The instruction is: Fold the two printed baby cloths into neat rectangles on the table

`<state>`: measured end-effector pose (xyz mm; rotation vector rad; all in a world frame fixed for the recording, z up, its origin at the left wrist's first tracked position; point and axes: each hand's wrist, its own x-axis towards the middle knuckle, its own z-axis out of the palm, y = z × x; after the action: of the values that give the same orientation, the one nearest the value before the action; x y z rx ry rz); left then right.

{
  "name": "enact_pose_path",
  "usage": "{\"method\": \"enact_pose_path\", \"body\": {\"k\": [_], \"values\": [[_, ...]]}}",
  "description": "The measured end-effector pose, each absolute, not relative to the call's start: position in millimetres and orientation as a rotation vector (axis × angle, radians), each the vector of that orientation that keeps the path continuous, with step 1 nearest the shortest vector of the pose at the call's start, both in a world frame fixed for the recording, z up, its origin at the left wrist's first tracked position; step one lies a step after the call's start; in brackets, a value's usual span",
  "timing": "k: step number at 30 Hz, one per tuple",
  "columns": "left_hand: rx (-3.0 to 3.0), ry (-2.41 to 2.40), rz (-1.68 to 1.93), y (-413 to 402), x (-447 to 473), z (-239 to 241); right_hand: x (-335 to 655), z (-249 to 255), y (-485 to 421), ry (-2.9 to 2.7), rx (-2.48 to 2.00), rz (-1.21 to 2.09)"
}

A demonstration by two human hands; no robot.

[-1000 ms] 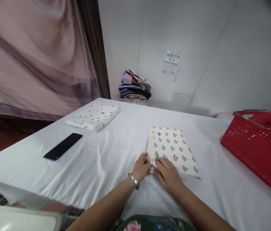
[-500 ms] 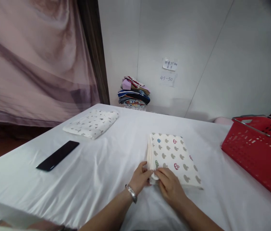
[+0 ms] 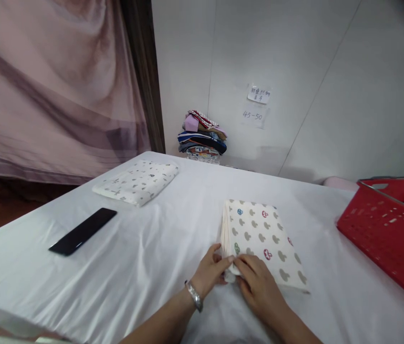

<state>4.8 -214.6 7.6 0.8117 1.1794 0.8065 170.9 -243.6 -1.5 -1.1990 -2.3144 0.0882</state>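
A folded cream cloth (image 3: 261, 236) with grey, red, blue and green mushroom prints lies in front of me on the white-covered table (image 3: 173, 224). My left hand (image 3: 211, 271), with a silver bracelet at the wrist, pinches the cloth's near left corner between thumb and fingers. Beside it, my right hand (image 3: 257, 282) grips the same corner, fingertips almost meeting the left thumb. Part of the corner's underside is hidden by the fingers. A second folded white cloth (image 3: 137, 182) with small dark prints rests at the table's far left.
A black phone-like slab (image 3: 83, 231) lies on the left of the table. At the right edge stands a red plastic basket (image 3: 384, 234) with a metal handle. Behind the table is a stack of folded fabrics (image 3: 202, 137), near paper notes (image 3: 255, 105) on the wall.
The view has shifted slightly, so most things appear a little displaced. Both hands stay at the cloth's near left corner, and the fingertips have moved slightly closer together.
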Motion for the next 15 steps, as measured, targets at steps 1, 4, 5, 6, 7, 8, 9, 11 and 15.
{"method": "enact_pose_path", "body": {"k": [1,4,5,6,7,8,9,11,15], "values": [[0.83,1.184,0.804,-214.7,4.8,7.5,170.1,-1.7,-243.4,-2.312,-1.192,0.087],[0.872,1.172,0.798,-214.8,4.0,5.1,166.6,2.5,-244.9,-2.293,-1.171,0.111],[0.878,1.171,0.796,-214.7,3.6,4.0,165.6,6.3,-246.0,-2.288,-1.174,0.147],[0.88,1.175,0.792,-214.4,3.3,2.9,165.2,11.5,-247.1,-2.286,-1.186,0.204],[0.885,1.18,0.789,-213.9,2.9,1.9,165.8,17.6,-247.9,-2.288,-1.198,0.278],[0.894,1.186,0.785,-213.4,2.6,1.1,167.8,24.5,-248.0,-2.287,-1.203,0.358],[0.904,1.19,0.783,-212.7,2.3,0.5,171.5,31.5,-246.9,-2.277,-1.206,0.43],[0.918,1.195,0.78,-211.3,1.7,-0.4,184.8,44.3,-239.8,-2.236,-1.226,0.49],[0.925,1.207,0.767,-208.9,-0.6,-3.6,228.0,56.8,-203.0,-2.086,-1.455,0.295]]}}
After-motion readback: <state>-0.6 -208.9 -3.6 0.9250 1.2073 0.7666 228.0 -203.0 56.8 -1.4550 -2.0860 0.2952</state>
